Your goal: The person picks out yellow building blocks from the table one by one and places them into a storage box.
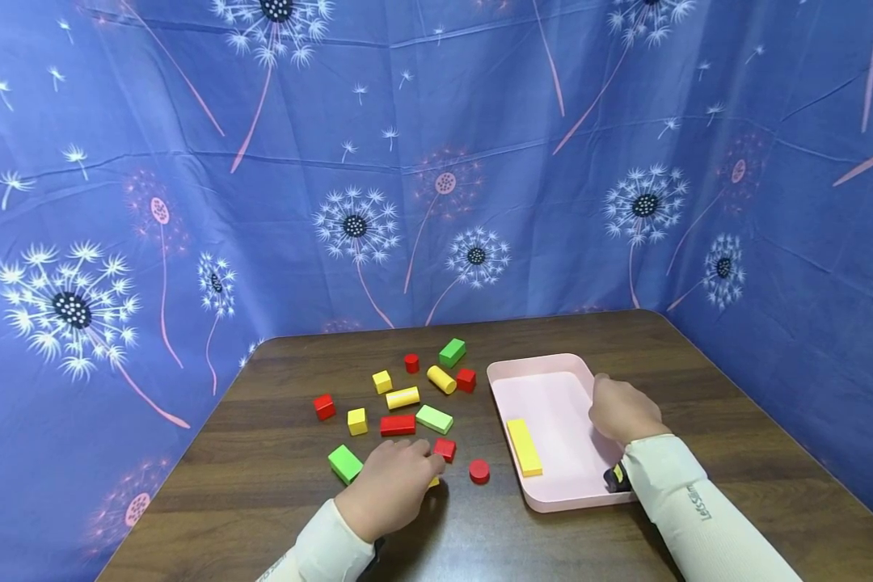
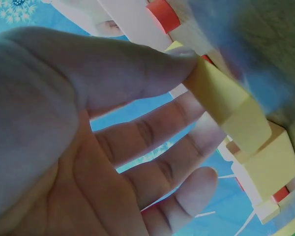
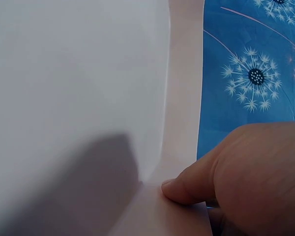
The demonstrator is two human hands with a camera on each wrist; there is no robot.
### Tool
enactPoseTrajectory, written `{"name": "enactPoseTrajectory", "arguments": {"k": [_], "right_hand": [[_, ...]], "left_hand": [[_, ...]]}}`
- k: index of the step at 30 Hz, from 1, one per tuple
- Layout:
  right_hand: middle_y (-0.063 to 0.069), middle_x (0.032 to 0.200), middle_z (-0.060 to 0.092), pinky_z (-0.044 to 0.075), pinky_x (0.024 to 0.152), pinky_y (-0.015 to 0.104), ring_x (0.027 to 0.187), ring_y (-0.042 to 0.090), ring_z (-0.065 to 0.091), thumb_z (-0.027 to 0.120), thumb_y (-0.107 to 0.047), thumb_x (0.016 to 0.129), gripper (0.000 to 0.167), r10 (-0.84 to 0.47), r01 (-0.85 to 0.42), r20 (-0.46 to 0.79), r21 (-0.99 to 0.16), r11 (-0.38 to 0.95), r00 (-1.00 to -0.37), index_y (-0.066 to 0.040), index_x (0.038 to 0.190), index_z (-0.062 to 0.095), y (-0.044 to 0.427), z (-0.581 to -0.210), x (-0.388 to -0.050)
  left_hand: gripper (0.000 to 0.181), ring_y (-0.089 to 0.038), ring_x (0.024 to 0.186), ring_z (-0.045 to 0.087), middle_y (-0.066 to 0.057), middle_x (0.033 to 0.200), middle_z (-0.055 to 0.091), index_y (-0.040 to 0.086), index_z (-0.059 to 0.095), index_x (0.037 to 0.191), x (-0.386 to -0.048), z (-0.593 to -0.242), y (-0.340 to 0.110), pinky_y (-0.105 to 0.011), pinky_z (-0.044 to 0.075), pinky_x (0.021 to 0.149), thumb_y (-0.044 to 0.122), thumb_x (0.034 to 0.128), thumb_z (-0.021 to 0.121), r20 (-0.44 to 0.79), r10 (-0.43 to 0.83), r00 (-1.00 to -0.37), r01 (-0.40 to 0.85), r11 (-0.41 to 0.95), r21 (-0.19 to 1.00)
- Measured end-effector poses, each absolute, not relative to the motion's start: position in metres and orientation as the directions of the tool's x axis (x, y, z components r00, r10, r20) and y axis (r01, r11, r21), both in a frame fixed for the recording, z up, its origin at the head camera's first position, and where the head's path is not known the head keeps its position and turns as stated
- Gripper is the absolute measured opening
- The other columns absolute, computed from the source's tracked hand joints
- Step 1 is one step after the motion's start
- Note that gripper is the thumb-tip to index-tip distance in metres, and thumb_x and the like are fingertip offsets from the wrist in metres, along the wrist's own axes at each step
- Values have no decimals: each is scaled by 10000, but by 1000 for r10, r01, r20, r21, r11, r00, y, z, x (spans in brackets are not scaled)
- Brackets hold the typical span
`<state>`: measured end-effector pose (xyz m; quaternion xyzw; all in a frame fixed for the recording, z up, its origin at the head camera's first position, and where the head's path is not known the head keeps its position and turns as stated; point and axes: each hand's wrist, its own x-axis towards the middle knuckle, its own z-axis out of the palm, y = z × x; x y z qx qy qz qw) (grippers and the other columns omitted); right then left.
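Left hand (image 1: 391, 489): yellow block (image 2: 227, 100) pinched under thumb, near red block (image 1: 444, 450). Right hand (image 1: 625, 411): pink tray (image 1: 558, 404) gripped at side rim. Step, as judged: block pick-up; lift clear of neighbours called for.

Behind the brown, wood-grained table (image 1: 262, 453) there hangs a blue cloth (image 1: 553, 186). On this cloth are printed white dandelions (image 1: 338, 208), which have dark centres (image 1: 72, 309) and pink stems (image 1: 250, 121). Some creases (image 1: 298, 162) run across it.
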<state>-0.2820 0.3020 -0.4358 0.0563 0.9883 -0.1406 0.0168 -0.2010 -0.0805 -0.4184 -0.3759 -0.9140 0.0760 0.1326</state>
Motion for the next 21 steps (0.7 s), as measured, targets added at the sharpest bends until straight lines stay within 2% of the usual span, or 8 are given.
{"name": "enactPoseTrajectory", "arguments": {"k": [7, 12, 17, 21], "right_hand": [[361, 1235, 638, 547, 729, 644, 936, 444, 683, 541, -79, 957, 536, 112, 126, -66, -277, 952, -991, 149, 1423, 410, 300, -435, -281], [361, 1245, 635, 547, 733, 649, 945, 445, 684, 537, -80, 960, 538, 112, 126, -63, -278, 952, -992, 143, 1432, 408, 300, -434, -280], [359, 1238, 638, 544, 733, 645, 943, 443, 681, 532, -80, 961, 533, 111, 124, -62, -281, 952, -992, 139, 1431, 408, 300, -434, -280], [359, 1235, 639, 541, 726, 647, 952, 455, 681, 526, -80, 958, 525, 109, 120, -57, -282, 952, -992, 138, 1423, 415, 301, -435, -280]], "left_hand": [[223, -163, 688, 603, 49, 833, 637, 272, 754, 1012, -202, -414, -78, -319, 466, 580, 170, 827, 828, 184, 709, -681, 668, 704, -242], [155, -164, 675, 588, 30, 820, 614, 252, 723, 985, -203, -412, -76, -304, 432, 556, 195, 869, 809, 195, 717, -669, 680, 696, -231], [168, -155, 696, 581, 12, 843, 596, 218, 702, 986, -203, -411, -72, -292, 414, 549, 135, 868, 788, 218, 721, -658, 685, 693, -225], [208, -114, 657, 546, 0, 903, 592, 195, 700, 1055, -203, -409, -67, -272, 424, 526, 92, 885, 761, 188, 700, -689, 680, 714, -166]]}}
